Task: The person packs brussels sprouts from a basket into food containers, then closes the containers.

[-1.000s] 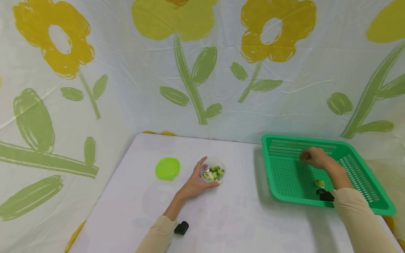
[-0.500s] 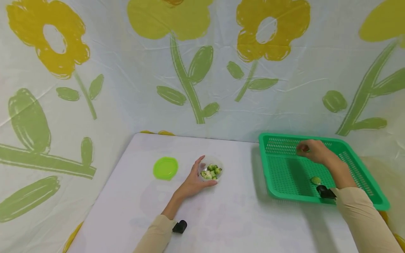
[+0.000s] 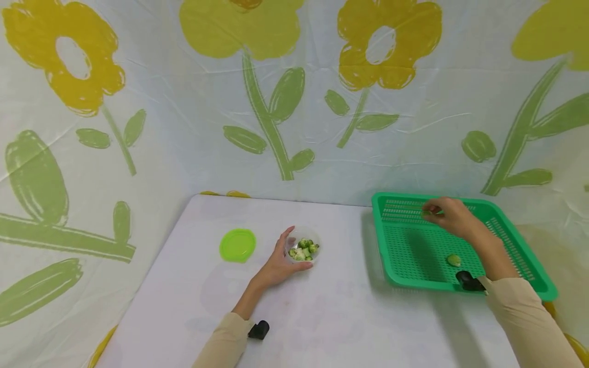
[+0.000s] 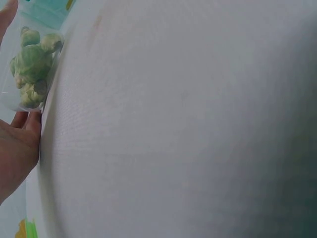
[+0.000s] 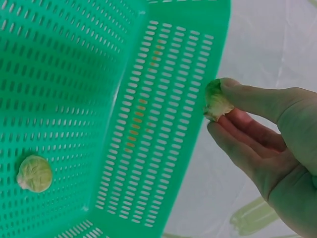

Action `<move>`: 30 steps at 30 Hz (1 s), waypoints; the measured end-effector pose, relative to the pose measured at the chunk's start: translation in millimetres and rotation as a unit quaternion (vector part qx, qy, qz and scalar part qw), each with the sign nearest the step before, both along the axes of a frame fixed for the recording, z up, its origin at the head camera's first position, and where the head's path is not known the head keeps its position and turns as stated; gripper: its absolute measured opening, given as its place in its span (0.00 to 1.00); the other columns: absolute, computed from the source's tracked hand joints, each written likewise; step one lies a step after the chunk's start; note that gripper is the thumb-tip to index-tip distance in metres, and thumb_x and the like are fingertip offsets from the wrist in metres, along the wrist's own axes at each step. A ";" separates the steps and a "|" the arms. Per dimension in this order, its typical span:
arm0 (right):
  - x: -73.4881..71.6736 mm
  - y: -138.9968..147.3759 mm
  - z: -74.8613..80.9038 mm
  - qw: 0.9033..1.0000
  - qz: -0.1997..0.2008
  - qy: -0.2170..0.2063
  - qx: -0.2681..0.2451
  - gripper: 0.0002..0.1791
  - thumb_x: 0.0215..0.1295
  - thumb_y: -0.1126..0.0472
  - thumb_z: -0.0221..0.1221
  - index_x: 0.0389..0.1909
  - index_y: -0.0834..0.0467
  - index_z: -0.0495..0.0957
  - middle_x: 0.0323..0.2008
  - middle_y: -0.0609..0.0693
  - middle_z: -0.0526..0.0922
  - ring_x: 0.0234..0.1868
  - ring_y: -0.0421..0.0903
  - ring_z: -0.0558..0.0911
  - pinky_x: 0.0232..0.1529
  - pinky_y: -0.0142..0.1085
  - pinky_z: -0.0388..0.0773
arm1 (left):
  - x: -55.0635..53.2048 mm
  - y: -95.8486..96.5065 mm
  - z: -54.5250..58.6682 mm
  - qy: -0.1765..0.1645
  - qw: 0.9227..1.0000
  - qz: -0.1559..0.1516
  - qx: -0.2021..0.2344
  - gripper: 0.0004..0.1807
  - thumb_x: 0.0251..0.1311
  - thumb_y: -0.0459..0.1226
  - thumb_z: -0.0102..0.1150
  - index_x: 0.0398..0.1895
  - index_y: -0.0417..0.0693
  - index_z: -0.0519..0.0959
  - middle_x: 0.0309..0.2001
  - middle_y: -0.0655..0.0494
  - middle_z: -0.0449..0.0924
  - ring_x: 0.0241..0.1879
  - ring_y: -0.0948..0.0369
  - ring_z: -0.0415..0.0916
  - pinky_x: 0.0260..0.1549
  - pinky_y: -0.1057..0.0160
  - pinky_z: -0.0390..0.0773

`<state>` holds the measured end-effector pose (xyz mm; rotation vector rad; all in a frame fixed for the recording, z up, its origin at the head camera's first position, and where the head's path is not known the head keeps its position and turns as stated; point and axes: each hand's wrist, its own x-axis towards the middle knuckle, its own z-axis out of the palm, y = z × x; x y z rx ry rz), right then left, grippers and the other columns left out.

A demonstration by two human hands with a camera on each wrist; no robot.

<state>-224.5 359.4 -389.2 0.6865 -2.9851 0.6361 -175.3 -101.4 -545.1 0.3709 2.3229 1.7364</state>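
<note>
My left hand (image 3: 276, 268) curls its fingers and thumb around a small clear plastic tub (image 3: 317, 236) standing on the table. Several green Brussels sprouts (image 4: 32, 64) lie inside the tub. Over the far side of a green slotted basket (image 3: 385, 271), my right hand (image 3: 450, 217) pinches one Brussels sprout (image 5: 218, 101) between thumb and fingertips, with its palm facing the right wrist camera. Another Brussels sprout (image 5: 35, 173) lies on the basket floor, near the black wrist camera in the head view.
A lime-green round lid (image 3: 237, 245) lies flat on the white table (image 3: 331, 317), left of the tub. Cloth walls with printed flowers (image 3: 382, 46) rise behind and to the left. The basket stands at the table's right side, its slotted wall upright.
My right hand has lifted higher out of the basket, and the sprout it pinches now shows. My left hand keeps its hold on the tub. The head view has shifted slightly.
</note>
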 end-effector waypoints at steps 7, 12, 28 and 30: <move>9.0 -13.3 0.6 0.997 0.019 0.067 -0.025 0.12 0.62 0.74 0.68 0.46 0.72 0.82 0.42 0.65 0.85 0.43 0.65 0.84 0.42 0.55 0.82 | 0.3 -0.7 -1.0 -0.002 1.000 0.008 0.009 0.60 0.56 0.47 0.78 0.83 0.70 0.45 0.77 0.46 0.54 0.78 0.49 0.51 0.70 0.35 0.55; 16.2 -23.1 0.0 0.993 0.026 0.108 -0.041 0.12 0.59 0.75 0.69 0.45 0.71 0.83 0.40 0.64 0.84 0.41 0.63 0.84 0.40 0.51 0.84 | 0.8 0.2 1.6 -0.008 1.000 0.004 0.014 0.61 0.57 0.43 0.78 0.84 0.65 0.42 0.78 0.41 0.51 0.78 0.45 0.49 0.70 0.34 0.54; 34.3 -63.2 -9.0 0.973 0.044 0.188 -0.126 0.17 0.52 0.79 0.71 0.44 0.68 0.84 0.40 0.58 0.83 0.40 0.56 0.84 0.46 0.25 0.80 | 3.5 -0.6 6.1 -0.009 1.000 0.006 0.017 0.60 0.56 0.46 0.78 0.83 0.68 0.44 0.79 0.42 0.50 0.78 0.46 0.49 0.70 0.35 0.56; 36.4 -67.5 -10.6 0.968 0.048 0.203 -0.139 0.18 0.51 0.80 0.72 0.44 0.67 0.84 0.39 0.57 0.82 0.40 0.55 0.84 0.47 0.20 0.76 | 0.1 -1.5 -1.8 -0.008 1.000 0.004 0.010 0.60 0.56 0.49 0.78 0.82 0.72 0.44 0.79 0.45 0.50 0.79 0.48 0.49 0.70 0.36 0.56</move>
